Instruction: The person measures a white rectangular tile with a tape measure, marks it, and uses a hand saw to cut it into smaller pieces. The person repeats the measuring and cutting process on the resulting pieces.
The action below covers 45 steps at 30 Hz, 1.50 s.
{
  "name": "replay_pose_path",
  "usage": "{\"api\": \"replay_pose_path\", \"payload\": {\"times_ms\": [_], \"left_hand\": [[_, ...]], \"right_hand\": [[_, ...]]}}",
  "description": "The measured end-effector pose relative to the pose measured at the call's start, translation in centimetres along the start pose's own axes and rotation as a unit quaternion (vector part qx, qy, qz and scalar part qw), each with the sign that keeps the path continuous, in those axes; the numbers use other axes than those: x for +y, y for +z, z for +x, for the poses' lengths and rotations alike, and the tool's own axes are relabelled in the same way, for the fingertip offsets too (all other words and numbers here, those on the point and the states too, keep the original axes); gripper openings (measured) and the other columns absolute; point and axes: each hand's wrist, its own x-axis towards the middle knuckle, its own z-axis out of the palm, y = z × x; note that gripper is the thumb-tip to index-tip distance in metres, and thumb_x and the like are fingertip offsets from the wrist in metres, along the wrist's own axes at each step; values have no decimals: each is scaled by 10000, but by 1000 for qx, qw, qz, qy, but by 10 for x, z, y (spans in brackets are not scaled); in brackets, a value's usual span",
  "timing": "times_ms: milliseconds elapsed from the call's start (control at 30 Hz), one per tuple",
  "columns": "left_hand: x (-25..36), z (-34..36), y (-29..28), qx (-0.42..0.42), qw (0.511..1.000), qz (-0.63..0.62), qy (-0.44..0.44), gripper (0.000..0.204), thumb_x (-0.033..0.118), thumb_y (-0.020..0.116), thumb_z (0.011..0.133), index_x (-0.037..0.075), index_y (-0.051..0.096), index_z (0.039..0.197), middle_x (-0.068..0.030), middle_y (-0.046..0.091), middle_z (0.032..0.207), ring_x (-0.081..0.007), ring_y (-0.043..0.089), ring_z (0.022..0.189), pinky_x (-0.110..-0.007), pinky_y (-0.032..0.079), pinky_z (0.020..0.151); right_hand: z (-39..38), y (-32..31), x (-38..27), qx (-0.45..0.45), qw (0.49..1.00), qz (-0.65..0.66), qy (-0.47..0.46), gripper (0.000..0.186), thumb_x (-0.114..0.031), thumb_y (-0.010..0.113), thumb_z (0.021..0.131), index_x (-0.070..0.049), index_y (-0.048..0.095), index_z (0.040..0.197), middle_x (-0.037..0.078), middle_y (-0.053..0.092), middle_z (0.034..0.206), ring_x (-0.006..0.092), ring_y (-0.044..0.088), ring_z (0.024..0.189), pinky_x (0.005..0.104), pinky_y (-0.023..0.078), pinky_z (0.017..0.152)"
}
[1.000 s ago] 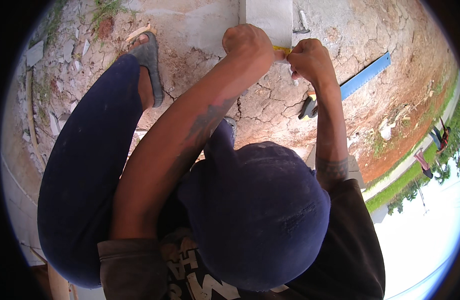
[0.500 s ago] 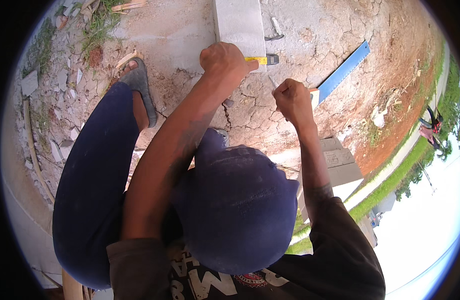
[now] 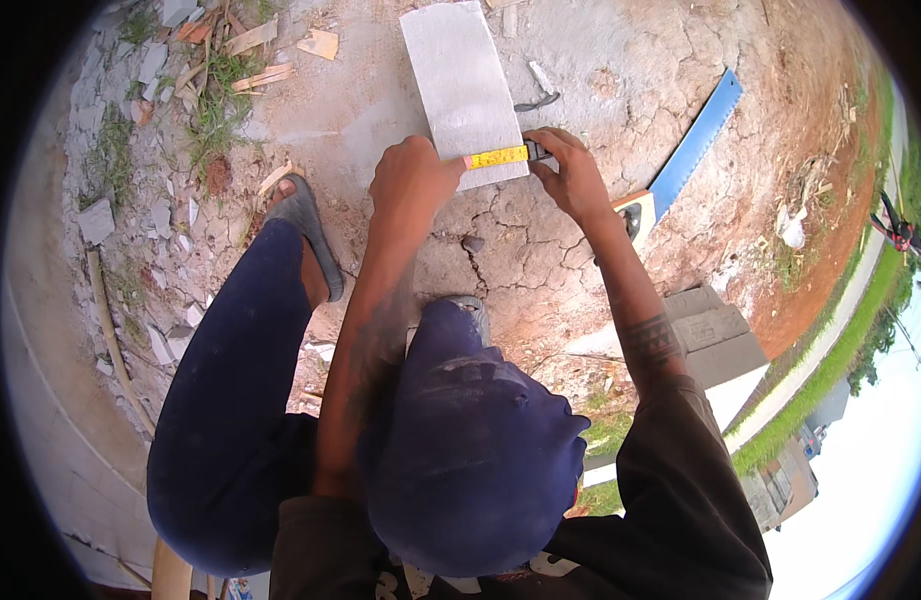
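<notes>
A pale grey block (image 3: 465,85) lies flat on the ground ahead of me. Across its near end runs the yellow blade of a tape measure (image 3: 497,157). My left hand (image 3: 412,182) is closed at the block's left edge, its fingertips pinching the blade's free end. At the right edge, my right hand (image 3: 572,178) has thumb and fingers round the dark tape case (image 3: 536,151). Whether a thin stick is still in my right hand is hidden.
A blue-bladed handsaw (image 3: 695,145) lies to the right, its pale handle beside my right forearm. Beyond the block's right side is a dark curved tool (image 3: 537,101). Rubble and wood scraps (image 3: 265,78) litter the left; a grey block (image 3: 715,340) stands at lower right.
My right hand has moved up and left onto the tape case; before, it held a thin stick beside the block. The view has shifted, and more of the block's far end shows.
</notes>
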Motion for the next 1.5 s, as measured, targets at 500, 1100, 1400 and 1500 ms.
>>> {"api": "replay_pose_path", "payload": {"times_ms": [500,1100,1400,1500], "left_hand": [[-27,14,-6,16,999,9,49,527,585,775,869,59,758,838,-47,749,740,-196,697,675,-363,534,652],[-2,-6,-17,12,997,61,45,512,533,772,884,32,706,803,-170,718,758,-373,718,737,-495,548,675],[4,-5,-20,11,993,101,54,495,514,772,887,26,719,826,-197,734,824,-394,727,810,-510,556,731],[1,-8,-20,0,995,91,50,494,512,774,885,26,721,816,-192,731,803,-386,726,795,-501,552,708]], "right_hand": [[10,-44,-9,-70,997,-11,28,416,15,753,827,-109,698,1220,148,589,1075,373,656,983,452,547,865],[9,-49,-14,-65,996,5,64,452,46,765,812,-109,675,1227,145,581,1187,377,663,1025,468,548,869],[8,-52,-16,-53,997,12,48,457,64,752,809,-100,667,1228,144,574,1181,376,657,1026,467,543,873],[4,-48,-15,-47,998,12,35,461,66,754,802,-86,666,1229,155,594,1208,381,658,1059,458,549,889]]}}
